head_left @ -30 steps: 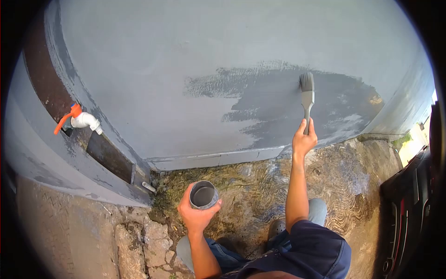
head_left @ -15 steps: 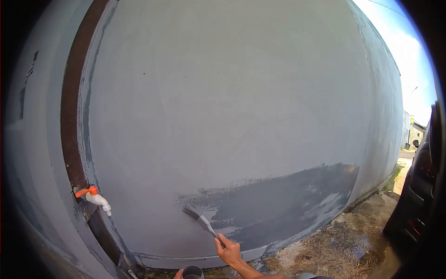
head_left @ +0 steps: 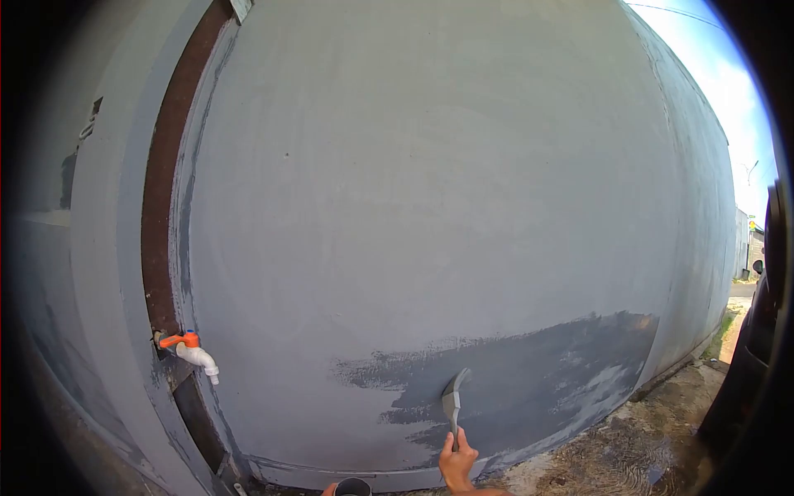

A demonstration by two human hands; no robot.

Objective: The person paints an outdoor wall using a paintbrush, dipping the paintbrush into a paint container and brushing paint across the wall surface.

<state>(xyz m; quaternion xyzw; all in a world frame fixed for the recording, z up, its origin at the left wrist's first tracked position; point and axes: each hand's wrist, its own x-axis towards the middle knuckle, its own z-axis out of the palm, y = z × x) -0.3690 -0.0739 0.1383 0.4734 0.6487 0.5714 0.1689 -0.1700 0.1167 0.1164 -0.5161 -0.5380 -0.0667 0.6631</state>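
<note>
My right hand (head_left: 457, 465) is closed around the handle of a paintbrush (head_left: 452, 403). The bristles bend against the grey wall (head_left: 397, 215), inside a patch of darker grey paint (head_left: 513, 372) low on its surface. At the bottom edge, part of my left hand (head_left: 328, 489) shows, gripping the side of a round container (head_left: 354, 485). Its open rim and dark inside are visible, but the frame cuts off the rest.
A white tap (head_left: 197, 355) with an orange handle juts out at the left, below a brown vertical strip (head_left: 164, 207). Rough wet ground (head_left: 612, 450) runs along the wall's foot. A dark vehicle (head_left: 748, 364) stands at the right edge.
My right hand and the paintbrush have moved right, from the ragged left end of the dark patch into its painted area. The view has shifted slightly. My left hand still holds the container.
</note>
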